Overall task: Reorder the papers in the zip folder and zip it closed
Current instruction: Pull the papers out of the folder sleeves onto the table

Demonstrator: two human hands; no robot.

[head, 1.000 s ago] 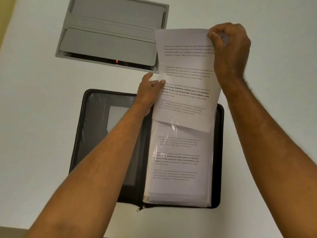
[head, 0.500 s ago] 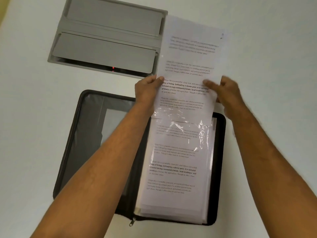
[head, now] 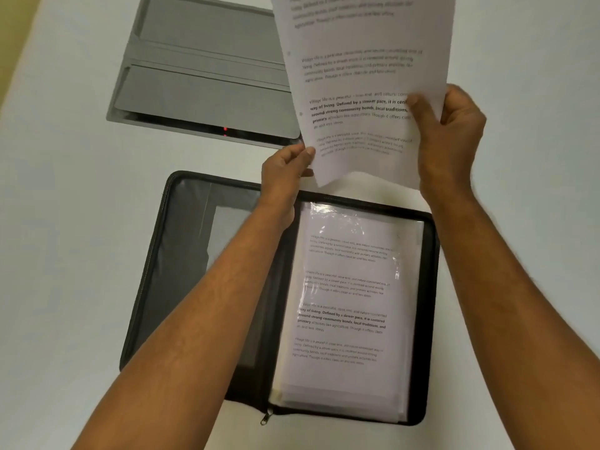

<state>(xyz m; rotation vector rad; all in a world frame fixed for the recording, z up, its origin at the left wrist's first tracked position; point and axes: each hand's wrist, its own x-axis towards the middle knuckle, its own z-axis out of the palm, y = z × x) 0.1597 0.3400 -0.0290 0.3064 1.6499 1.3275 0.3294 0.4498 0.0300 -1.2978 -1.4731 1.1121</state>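
Sheet [head: 360, 92] now lifted clear of zip folder [head: 194, 254], top cut off, my left hand [head: 285, 167] and right hand [head: 451, 131] pinching its edges, fingers behind hidden.

Sheet [head: 357, 92] above open folder [head: 181, 271]

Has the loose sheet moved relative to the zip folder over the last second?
Yes. The loose sheet, held by both hands, has been pulled up out of the plastic sleeve; its bottom edge now clears the zip folder's top rim.
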